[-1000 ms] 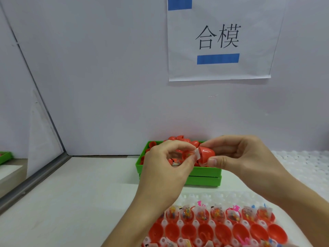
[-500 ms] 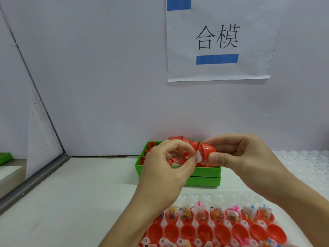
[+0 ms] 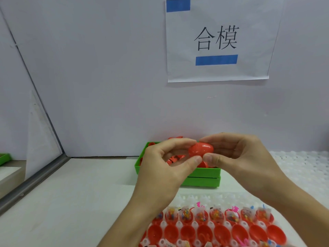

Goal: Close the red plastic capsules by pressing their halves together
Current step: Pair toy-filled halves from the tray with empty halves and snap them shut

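Behind both hands' capsule [image 3: 200, 149]: green bin [image 3: 203, 173], open halves [image 3: 220, 232] below.

Both hands meet at the centre of the view around a red capsule [image 3: 200, 149], its two halves joined. The left hand [image 3: 165, 168] pinches it from nine o'clock, the right hand [image 3: 238, 157] from three o'clock, thumb tips touching below it. Behind sits a green bin [image 3: 203, 175] of red halves. At six o'clock lies a white tray [image 3: 204, 196] holding open red halves, some with small toys.
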The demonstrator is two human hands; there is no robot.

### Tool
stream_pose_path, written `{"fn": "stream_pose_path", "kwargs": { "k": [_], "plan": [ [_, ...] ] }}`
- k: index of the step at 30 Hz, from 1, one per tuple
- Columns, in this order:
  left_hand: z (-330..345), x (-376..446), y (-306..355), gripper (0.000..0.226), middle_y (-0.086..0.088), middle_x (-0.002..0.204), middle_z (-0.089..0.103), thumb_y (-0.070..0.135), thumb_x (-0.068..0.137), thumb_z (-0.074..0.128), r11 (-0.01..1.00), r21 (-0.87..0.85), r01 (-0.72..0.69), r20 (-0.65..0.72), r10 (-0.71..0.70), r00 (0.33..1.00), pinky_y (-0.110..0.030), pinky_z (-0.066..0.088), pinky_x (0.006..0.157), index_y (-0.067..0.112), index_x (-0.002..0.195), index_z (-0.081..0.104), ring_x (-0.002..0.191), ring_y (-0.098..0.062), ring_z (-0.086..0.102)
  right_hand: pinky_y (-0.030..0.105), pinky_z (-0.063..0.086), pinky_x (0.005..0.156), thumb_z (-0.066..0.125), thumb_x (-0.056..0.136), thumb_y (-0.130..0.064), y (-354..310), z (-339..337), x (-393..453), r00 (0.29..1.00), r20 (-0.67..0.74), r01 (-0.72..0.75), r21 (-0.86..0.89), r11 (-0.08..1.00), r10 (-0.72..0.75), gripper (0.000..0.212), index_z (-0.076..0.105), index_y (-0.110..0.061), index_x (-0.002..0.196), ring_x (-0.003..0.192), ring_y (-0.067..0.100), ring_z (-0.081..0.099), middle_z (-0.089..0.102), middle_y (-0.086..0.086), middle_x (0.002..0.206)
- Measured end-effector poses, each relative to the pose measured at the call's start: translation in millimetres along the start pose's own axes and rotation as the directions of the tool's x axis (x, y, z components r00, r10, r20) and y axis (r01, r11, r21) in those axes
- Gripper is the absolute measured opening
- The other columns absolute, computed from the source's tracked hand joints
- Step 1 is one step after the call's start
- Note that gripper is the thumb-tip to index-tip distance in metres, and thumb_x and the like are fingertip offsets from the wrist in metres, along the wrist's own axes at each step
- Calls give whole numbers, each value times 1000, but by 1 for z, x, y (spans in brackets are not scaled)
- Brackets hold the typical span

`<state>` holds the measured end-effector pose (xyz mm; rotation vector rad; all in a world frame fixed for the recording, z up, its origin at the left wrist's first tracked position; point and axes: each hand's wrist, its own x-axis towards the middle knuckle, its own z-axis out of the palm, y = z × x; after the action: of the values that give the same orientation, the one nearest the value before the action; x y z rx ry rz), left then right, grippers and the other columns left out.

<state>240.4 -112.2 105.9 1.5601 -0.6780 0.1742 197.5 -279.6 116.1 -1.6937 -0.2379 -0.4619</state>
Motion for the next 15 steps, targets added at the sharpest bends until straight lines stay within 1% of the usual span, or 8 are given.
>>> {"fn": "stream_pose_path", "kwargs": {
  "k": [2, 3, 7, 11, 13, 15],
  "plan": [
    [-1, 1, -1, 31, 6, 92, 77, 0, 75, 81, 1000, 3, 6, 20, -6, 1000, -16, 55, 79, 20, 98, 77, 90, -7, 72, 14, 55, 68, 77, 66, -11, 2, 0, 0, 1000, 0, -12, 27, 1000, 12, 26, 76, -19, 91, 82, 13, 75, 78, -1, 87],
    [-2, 2, -2, 31, 6, 91, 77, 1, 74, 82, 1000, 18, 3, 12, -3, 1000, -15, 56, 79, 21, 97, 77, 89, -7, 72, 14, 55, 67, 76, 67, -11, 2, -1, 0, 1000, 8, -16, 29, 999, 15, 26, 76, -18, 92, 83, 13, 75, 78, -1, 87],
    [-3, 3, -3, 29, 8, 89, 77, 6, 76, 81, 1000, 30, -1, 5, 1, 1000, -14, 55, 75, 23, 98, 75, 86, -7, 73, 15, 54, 67, 74, 67, -18, 3, -4, -1, 998, 66, -16, 43, 999, 13, 34, 75, -18, 101, 85, 13, 75, 78, -1, 92],
    [-2, 2, -3, 30, 6, 93, 77, 5, 79, 78, 1000, -8, -2, 30, 2, 1000, -17, 55, 79, 23, 102, 75, 90, -8, 72, 15, 55, 66, 73, 66, -19, 4, -3, -1, 999, 28, 20, 52, 998, -21, 28, 77, -21, 94, 81, 14, 76, 79, 0, 88],
    [-2, 2, -3, 31, 3, 96, 77, 5, 78, 78, 999, -31, -13, 54, 14, 998, -19, 56, 81, 20, 105, 74, 93, -10, 72, 15, 55, 67, 73, 65, -21, 3, -2, -1, 999, 16, 29, 42, 999, -29, 27, 78, -21, 91, 80, 14, 76, 78, 0, 87],
    [-2, 2, -3, 32, 3, 96, 77, 12, 73, 79, 998, -48, -28, 57, 31, 998, -17, 55, 80, 18, 105, 74, 93, -11, 72, 14, 55, 65, 73, 64, -21, 2, 0, -1, 999, 10, 31, 36, 999, -31, 27, 78, -20, 91, 77, 13, 75, 78, 0, 85]
  ]
}}
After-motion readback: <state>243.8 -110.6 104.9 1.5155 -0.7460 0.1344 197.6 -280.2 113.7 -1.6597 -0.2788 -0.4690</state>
